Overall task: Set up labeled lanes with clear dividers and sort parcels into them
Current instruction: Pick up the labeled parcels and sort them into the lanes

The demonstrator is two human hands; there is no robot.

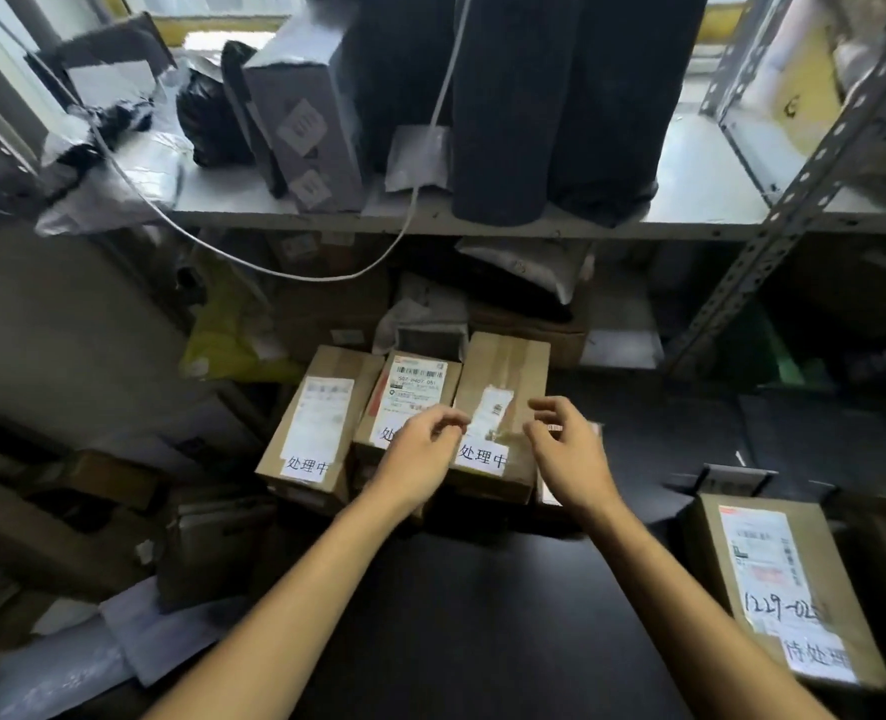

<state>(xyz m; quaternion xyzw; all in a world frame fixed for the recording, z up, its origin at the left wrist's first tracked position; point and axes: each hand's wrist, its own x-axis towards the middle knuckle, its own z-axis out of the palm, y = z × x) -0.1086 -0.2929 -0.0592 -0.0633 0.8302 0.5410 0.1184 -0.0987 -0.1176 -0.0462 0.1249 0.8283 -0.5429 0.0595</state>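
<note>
Three cardboard parcels stand side by side at the far edge of a dark table (456, 615): a left parcel (316, 423), a middle parcel (409, 392) and a right parcel (503, 387). Each carries a white handwritten label at its near end. My left hand (422, 449) hovers over the middle parcel's near end with fingers loosely curled, holding nothing. My right hand (565, 449) hangs beside the right parcel's near right corner, fingers relaxed and empty. A fourth parcel (778, 584) with a shipping label and a handwritten tag lies at the table's right.
A metal shelf (430, 220) above holds dark rolls (513, 106), a grey box (305, 116) and plastic mailers. A white cable (274, 267) sags below it. Bags and boxes crowd behind the parcels; cartons and mailers pile up at the left. A slotted upright (773, 220) stands right.
</note>
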